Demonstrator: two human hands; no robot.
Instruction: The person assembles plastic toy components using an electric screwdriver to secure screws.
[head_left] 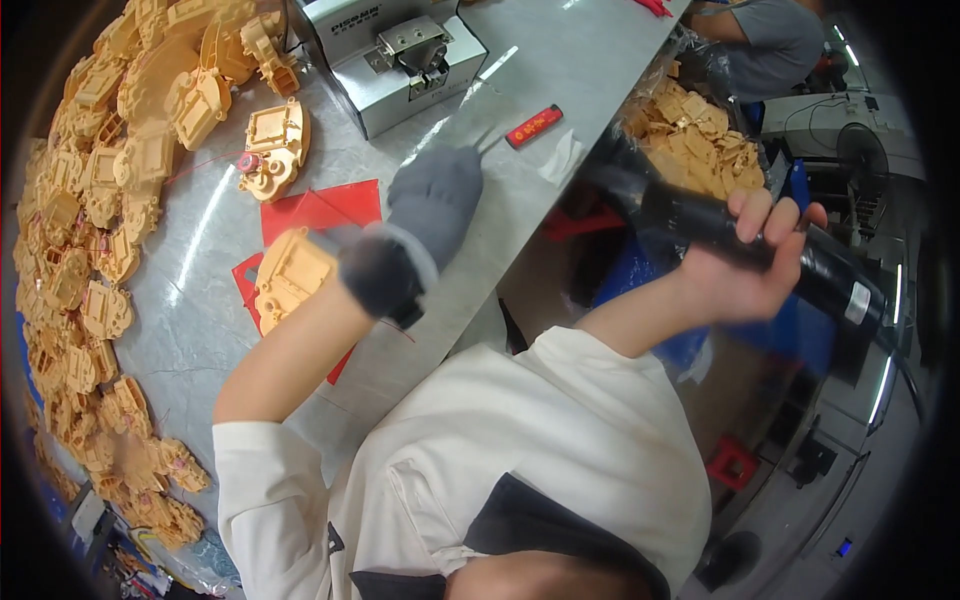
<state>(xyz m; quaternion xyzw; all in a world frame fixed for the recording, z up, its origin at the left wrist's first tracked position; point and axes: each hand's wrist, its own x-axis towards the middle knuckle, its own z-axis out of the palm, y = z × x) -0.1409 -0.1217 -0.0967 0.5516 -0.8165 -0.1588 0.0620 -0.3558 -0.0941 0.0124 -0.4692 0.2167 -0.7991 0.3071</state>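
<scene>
A grey glove covers my left hand [440,200], which is closed above the table; a dark watch is on that wrist. Thin metal tips, like those of tweezers [489,138], stick out past its fingers. At the right, off the table's edge, my right hand [755,250] grips a long black cylindrical hot-air gun [700,215], its front end blurred and pointing left. Under my left forearm lies a yellow plastic housing [293,272], partly hidden, on a red sheet [325,208]. Another yellow housing [275,148] with a small pinkish round part sits just beyond.
Many yellow housings [105,180] are heaped along the table's left side. A silver metal box machine [395,65] stands at the back. A red lighter-sized stick [534,126] and a white scrap [563,157] lie near the edge. Right of the table is a bag of yellow parts [695,140]; a co-worker [770,45] sits beyond.
</scene>
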